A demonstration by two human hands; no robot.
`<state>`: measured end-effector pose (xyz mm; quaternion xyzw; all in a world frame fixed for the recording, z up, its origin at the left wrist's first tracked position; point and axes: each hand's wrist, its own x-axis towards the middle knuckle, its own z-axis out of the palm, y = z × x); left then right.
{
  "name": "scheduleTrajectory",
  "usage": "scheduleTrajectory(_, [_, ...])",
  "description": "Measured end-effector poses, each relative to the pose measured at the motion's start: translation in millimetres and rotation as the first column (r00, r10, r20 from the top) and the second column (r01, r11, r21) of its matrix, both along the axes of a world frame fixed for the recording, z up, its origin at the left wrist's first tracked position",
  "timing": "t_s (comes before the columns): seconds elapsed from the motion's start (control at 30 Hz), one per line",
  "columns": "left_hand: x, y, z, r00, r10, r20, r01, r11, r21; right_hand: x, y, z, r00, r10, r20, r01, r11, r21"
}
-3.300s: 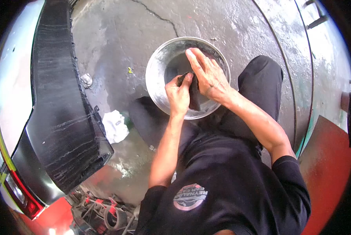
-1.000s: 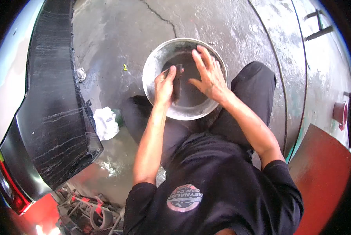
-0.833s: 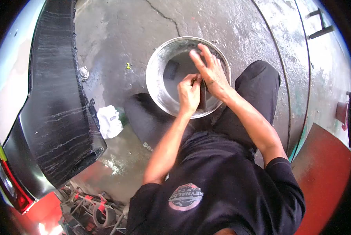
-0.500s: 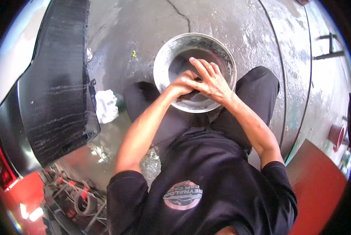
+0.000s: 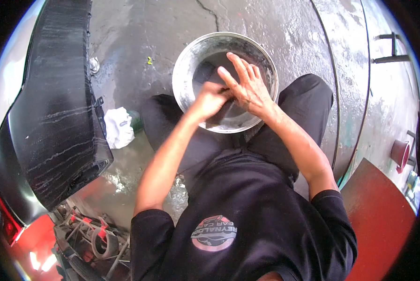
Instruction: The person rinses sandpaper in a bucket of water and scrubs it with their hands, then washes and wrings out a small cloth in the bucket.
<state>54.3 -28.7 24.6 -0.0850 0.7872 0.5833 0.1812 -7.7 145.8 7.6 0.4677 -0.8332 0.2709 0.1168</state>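
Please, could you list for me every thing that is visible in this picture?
Metal basin: one, silver, between knees
Crumpled wad: one, white, floor, left
Car body panel: one, black, far left
Small scrap: one, yellow-green, floor, left of basin
Hoses or cables: two, dark, floor, right
Stand: one, black, upper right
Pail: one, maroon, right
Curved panel: one, red, lower right
Metal clutter: uncountable, mostly grey, lower left
T-shirt: one, black, bottom
Trousers: one pair, dark, around basin
Left hand, right hand: over basin
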Motion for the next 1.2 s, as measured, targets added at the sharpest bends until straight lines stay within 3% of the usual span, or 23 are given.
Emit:
scheduleTrajectory(0.03, [2.2, 9.0, 0.7, 0.994, 0.008, -0.113, -0.017, 0.996, -0.084, -0.5, 0.8, 1.3, 0.998, 0.045, -0.036, -0.045, 0.999, 0.002])
scheduleTrajectory(0.13, [-16.2, -1.0, 2.9, 0.972, -0.129, 0.195, 0.168, 0.965, -0.199, 2.7, 6.2, 2.7, 0.993, 0.086, -0.086, -0.084, 0.996, 0.02])
scheduleTrajectory(0.17, [-20.8, -2.1, -4.8, 0.967, -0.217, 0.135, 0.249, 0.916, -0.314, 3.6, 4.7, 3.4, 0.991, 0.095, -0.095, -0.093, 0.995, 0.022])
scheduleTrajectory(0.27, [-18.9, -9.1, -90.3, 0.946, -0.288, -0.15, 0.233, 0.924, -0.303, 8.0, 1.8, 3.4, 0.986, 0.128, -0.109, -0.128, 0.992, 0.008])
scheduleTrajectory(0.33, [-21.8, -5.2, -72.7, 0.982, -0.182, -0.058, 0.181, 0.983, -0.029, 7.4, 2.4, 5.7, 0.985, 0.154, -0.078, -0.157, 0.987, -0.029])
scheduleTrajectory(0.4, [-21.0, -11.1, -21.3, 0.89, -0.157, 0.429, -0.027, 0.919, 0.394, 6.5, 0.4, 9.1, 0.996, 0.084, 0.008, -0.083, 0.995, -0.063])
scheduleTrajectory(0.43, [-22.8, -19.2, -33.6, 0.833, -0.2, 0.516, 0.01, 0.937, 0.348, 5.8, 2.1, 8.2, 0.998, 0.06, 0.001, -0.06, 0.994, -0.096])
scheduleTrajectory(0.47, [-22.0, -22.2, -36.9, 0.852, -0.092, 0.515, -0.065, 0.958, 0.279, 1.4, 1.3, 8.3, 0.999, 0.035, -0.013, -0.036, 0.99, -0.136])
scheduleTrajectory(0.53, [-22.4, -23.7, -30.4, 0.869, 0.12, 0.48, -0.211, 0.968, 0.14, -7.2, -0.7, -0.4, 0.992, -0.126, 0.016, 0.127, 0.975, -0.181])
scheduleTrajectory(0.57, [-21.8, -30.9, -25.8, 0.858, 0.221, 0.463, -0.364, 0.898, 0.248, -9.1, 0.9, -4.4, 0.989, -0.146, 0.036, 0.15, 0.974, -0.171])
scheduleTrajectory(0.6, [-19.2, -36.2, -22.5, 0.917, 0.202, 0.343, -0.343, 0.839, 0.423, -9.5, 1.4, -2.9, 0.986, -0.157, 0.053, 0.164, 0.974, -0.157])
scheduleTrajectory(0.67, [-15.4, -27.8, 7.0, 0.917, 0.288, 0.275, -0.389, 0.794, 0.467, -8.6, -0.7, -0.9, 0.982, -0.164, 0.09, 0.175, 0.976, -0.13])
scheduleTrajectory(0.73, [-7.5, -4.8, 21.9, 0.946, 0.257, 0.196, -0.282, 0.952, 0.115, -7.0, -3.9, -0.8, 0.983, -0.173, 0.064, 0.18, 0.975, -0.128])
scheduleTrajectory(0.77, [0.5, 8.4, -21.0, 0.948, 0.28, -0.148, -0.249, 0.948, 0.198, -6.9, -1.7, -2.2, 0.987, -0.156, 0.032, 0.158, 0.983, -0.097])
scheduleTrajectory(0.8, [-0.4, 11.5, -9.9, 0.959, 0.272, -0.079, -0.265, 0.961, 0.083, -7.0, -1.0, -2.6, 0.99, -0.141, -0.002, 0.14, 0.988, -0.064])
scheduleTrajectory(0.87, [-7.0, 16.8, -0.8, 0.918, 0.377, 0.126, -0.397, 0.884, 0.247, -7.5, 0.8, -0.9, 0.989, -0.149, 0.01, 0.15, 0.983, -0.104])
scheduleTrajectory(1.0, [-9.9, 21.6, 4.9, 0.814, 0.459, 0.357, -0.575, 0.725, 0.379, -4.9, 1.3, 0.3, 0.988, -0.157, -0.009, 0.154, 0.978, -0.143])
scheduleTrajectory(1.07, [-7.7, 14.5, -5.7, 0.761, 0.455, 0.462, -0.64, 0.639, 0.426, -4.5, 1.6, -0.2, 0.987, -0.153, -0.056, 0.142, 0.976, -0.162])
scheduleTrajectory(1.1, [-4.2, 10.1, -9.0, 0.779, 0.403, 0.48, -0.609, 0.669, 0.427, -4.4, 1.0, 0.2, 0.988, -0.143, -0.056, 0.133, 0.979, -0.157])
scheduleTrajectory(1.2, [2.5, 2.6, -12.5, 0.767, 0.318, 0.557, -0.633, 0.517, 0.576, -3.4, 1.7, 0.6, 0.99, -0.135, -0.039, 0.128, 0.981, -0.144])
